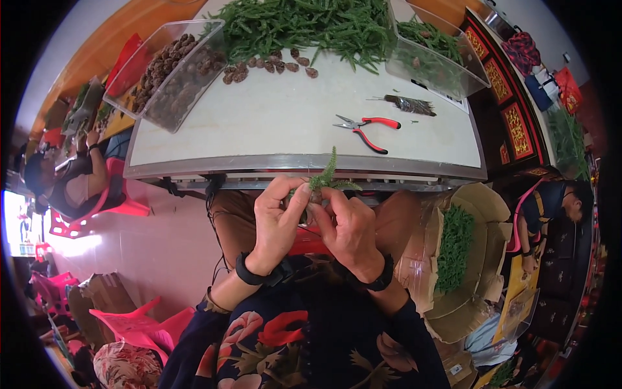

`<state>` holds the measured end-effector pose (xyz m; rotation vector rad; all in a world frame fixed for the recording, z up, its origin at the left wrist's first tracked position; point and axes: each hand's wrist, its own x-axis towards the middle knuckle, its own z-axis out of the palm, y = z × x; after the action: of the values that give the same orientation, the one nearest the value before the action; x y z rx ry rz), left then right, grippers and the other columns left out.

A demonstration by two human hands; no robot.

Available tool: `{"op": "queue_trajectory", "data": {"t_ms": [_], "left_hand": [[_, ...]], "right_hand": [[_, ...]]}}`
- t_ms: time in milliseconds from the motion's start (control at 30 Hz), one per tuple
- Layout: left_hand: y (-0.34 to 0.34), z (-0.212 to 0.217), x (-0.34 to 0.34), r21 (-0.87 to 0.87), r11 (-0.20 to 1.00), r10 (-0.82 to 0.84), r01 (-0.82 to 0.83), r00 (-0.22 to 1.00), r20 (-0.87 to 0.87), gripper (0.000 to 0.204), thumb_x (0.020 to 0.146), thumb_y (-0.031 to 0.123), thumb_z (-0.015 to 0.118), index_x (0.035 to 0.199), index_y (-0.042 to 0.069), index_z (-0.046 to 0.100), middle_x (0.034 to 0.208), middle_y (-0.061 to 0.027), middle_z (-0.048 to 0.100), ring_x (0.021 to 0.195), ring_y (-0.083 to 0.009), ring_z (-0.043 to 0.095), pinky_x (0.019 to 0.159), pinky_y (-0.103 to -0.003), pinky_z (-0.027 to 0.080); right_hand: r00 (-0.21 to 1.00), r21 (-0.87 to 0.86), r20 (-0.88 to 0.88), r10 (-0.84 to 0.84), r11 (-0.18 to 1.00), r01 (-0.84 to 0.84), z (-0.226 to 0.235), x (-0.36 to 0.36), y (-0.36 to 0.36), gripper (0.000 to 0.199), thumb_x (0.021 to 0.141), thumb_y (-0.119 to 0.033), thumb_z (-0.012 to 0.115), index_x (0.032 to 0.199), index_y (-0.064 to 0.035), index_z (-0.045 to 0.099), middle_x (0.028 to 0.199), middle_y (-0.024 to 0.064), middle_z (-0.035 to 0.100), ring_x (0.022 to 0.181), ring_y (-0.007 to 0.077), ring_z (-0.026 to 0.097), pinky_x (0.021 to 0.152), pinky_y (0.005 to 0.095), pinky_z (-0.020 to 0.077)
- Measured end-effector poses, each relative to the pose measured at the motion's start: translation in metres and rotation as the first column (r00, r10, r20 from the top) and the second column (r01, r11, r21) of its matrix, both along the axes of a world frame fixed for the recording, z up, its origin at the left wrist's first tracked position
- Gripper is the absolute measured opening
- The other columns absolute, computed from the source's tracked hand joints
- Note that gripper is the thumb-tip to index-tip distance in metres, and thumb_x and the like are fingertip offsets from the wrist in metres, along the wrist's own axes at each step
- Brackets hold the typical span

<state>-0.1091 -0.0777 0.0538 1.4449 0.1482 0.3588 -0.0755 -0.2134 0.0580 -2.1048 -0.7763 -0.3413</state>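
One white worktop (278, 123) carries a heap of green sprigs (304, 26) at its far edge (pine cones (272, 65) beside it) and red-handled pliers (366, 129) near its front edge. Just below that edge, left hand (278, 223) and right hand (350, 227) together pinch a small green sprig (327, 178).

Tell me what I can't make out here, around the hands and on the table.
- Head view: what the left hand and right hand pinch under the green sprig is covered by fingers.
- The dark bundle beyond the pliers is too small to identify.
- The clear bin of brown cones is cut off at its far left by clutter.
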Motion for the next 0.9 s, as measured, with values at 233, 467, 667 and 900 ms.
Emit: {"op": "queue_trajectory", "data": {"t_ms": [233, 467, 667, 900], "left_hand": [[0.006, -0.016, 0.001, 0.133, 0.991, -0.017, 0.027, 0.997, -0.071, 0.012, 0.093, 0.007, 0.062, 0.100, -0.002, 0.066, 0.079, 0.0011, 0.057, 0.062, -0.0050, 0.053, 0.054, -0.018, 0.041], [-0.006, -0.007, 0.002, -0.399, 0.917, -0.049, -0.018, 0.986, -0.158, 0.014, 0.091, 0.005, 0.063, 0.104, 0.000, 0.069, 0.085, 0.0016, 0.060, 0.063, -0.0036, 0.049, 0.055, -0.018, 0.039], [-0.007, -0.023, 0.000, -0.079, 0.994, 0.075, -0.075, 0.997, -0.006, 0.015, 0.092, 0.002, 0.061, 0.104, 0.000, 0.068, 0.090, 0.0002, 0.061, 0.065, -0.0036, 0.050, 0.056, -0.018, 0.040], [-0.015, -0.017, 0.001, -0.100, 0.988, 0.115, -0.114, 0.993, 0.006, 0.013, 0.091, 0.002, 0.061, 0.102, -0.001, 0.068, 0.086, 0.0004, 0.058, 0.065, -0.0023, 0.049, 0.053, -0.018, 0.038]], "right_hand": [[1.000, -0.035, -0.008, -0.020, 0.999, 0.020, -0.005, -0.003, -0.003, 0.018, 0.082, -0.008, 0.070, 0.098, -0.0051, 0.063, 0.062, 0.0068, 0.062, 0.053, 0.0277, 0.057, 0.050, 0.0374, 0.0436], [0.999, -0.044, -0.052, -0.010, 0.999, 0.007, -0.010, -0.002, -0.001, 0.016, 0.083, -0.007, 0.069, 0.098, -0.0041, 0.062, 0.065, 0.0085, 0.064, 0.054, 0.0279, 0.059, 0.051, 0.0367, 0.0450], [0.984, 0.076, -0.172, 0.049, 0.996, -0.036, -0.012, -0.002, 0.001, 0.012, 0.085, -0.004, 0.067, 0.096, -0.0022, 0.061, 0.065, 0.0103, 0.065, 0.055, 0.0249, 0.064, 0.050, 0.0323, 0.0467], [0.953, 0.201, -0.281, 0.114, 0.978, -0.058, -0.016, -0.003, 0.001, 0.012, 0.086, -0.003, 0.067, 0.096, 0.0003, 0.062, 0.067, 0.0126, 0.066, 0.057, 0.0211, 0.066, 0.050, 0.0279, 0.0469]]}}
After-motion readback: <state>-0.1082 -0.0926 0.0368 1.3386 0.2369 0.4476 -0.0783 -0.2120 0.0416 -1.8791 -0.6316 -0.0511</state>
